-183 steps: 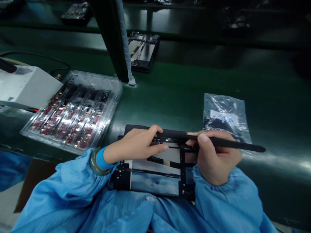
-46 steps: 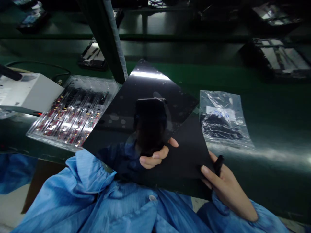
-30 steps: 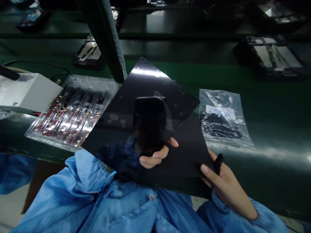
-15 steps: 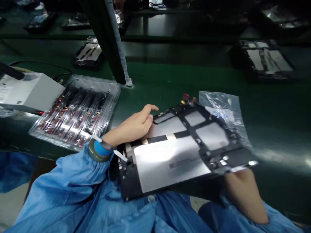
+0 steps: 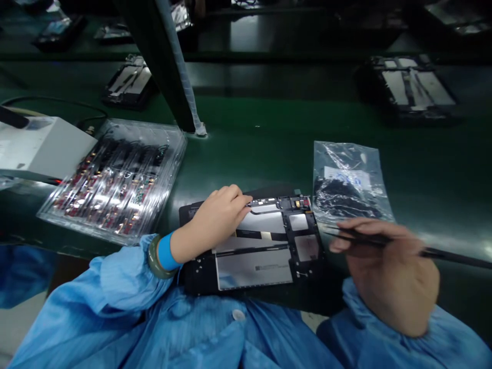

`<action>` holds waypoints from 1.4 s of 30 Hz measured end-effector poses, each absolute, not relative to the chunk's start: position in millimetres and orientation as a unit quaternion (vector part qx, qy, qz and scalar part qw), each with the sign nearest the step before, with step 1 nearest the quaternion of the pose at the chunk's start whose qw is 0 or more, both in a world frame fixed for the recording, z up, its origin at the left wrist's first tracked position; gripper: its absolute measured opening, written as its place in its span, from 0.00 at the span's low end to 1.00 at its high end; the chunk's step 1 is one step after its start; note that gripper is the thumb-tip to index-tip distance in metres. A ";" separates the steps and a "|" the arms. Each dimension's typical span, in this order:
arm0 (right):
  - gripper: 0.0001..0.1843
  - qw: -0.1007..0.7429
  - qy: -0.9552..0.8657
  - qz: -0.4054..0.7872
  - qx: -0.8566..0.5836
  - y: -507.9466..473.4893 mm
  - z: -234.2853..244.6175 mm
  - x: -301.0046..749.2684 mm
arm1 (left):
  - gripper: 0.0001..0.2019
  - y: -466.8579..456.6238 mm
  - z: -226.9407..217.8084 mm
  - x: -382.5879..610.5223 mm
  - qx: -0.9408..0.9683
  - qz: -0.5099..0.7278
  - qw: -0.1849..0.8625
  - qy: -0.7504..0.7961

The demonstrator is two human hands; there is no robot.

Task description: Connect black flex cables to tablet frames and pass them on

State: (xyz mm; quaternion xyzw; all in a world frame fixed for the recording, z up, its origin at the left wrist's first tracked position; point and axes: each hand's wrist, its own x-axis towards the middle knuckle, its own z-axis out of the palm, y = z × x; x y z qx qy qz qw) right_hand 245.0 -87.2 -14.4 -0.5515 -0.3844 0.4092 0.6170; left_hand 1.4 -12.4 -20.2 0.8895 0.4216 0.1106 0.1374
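An opened tablet lies on the table edge in front of me, its silver battery panels and black inner frame facing up. My left hand rests across its left part, fingers bent together and pinching the far edge. A pair of black tweezers is in my right hand, which hovers just right of the tablet and is slightly blurred. The tweezers' tips point left, towards the tablet's right side. A clear plastic bag with small black parts and a white label lies beyond my right hand.
To the left, a clear plastic tray holds rows of small parts with cables, beside a white box-shaped device. A dark post rises behind the tray. More opened tablets sit on the far side, another stack at right.
The tablet has come down from a tilted, lifted position to lie flat. My right hand has left its underside and now holds tweezers; my left fingers have closed on the far edge.
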 end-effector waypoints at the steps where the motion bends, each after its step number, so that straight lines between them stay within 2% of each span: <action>1: 0.10 0.597 -0.411 0.417 -0.549 -84.3 -13.1 241.7 | 0.13 -13.2 -22.3 0.5 0.882 0.133 0.152 0.426; 3: 0.06 0.552 -0.463 0.425 -0.548 -76.8 -11.3 233.7 | 0.12 -14.3 -26.2 -0.8 0.868 0.174 0.177 0.430; 6: 0.08 0.517 -0.527 0.396 -0.546 -62.4 -13.3 218.7 | 0.11 -15.6 -29.9 -1.1 0.853 0.214 0.197 0.433; 14: 0.08 0.500 -0.539 0.432 -0.522 -34.5 -36.2 193.0 | 0.08 -17.9 -28.8 3.7 0.812 0.246 0.228 0.478; 25: 0.08 0.512 -0.524 0.439 -0.520 -35.7 -38.0 192.3 | 0.07 -18.4 -26.2 3.5 0.787 0.277 0.275 0.477; 30: 0.08 0.476 -0.584 0.399 -0.523 -36.3 -37.3 192.6 | 0.08 -21.7 -28.7 -4.7 0.827 0.284 0.245 0.418; 42: 0.05 0.417 -0.666 0.337 -0.519 -33.2 -37.6 189.9 | 0.08 -23.9 -30.9 -6.3 0.841 0.278 0.215 0.411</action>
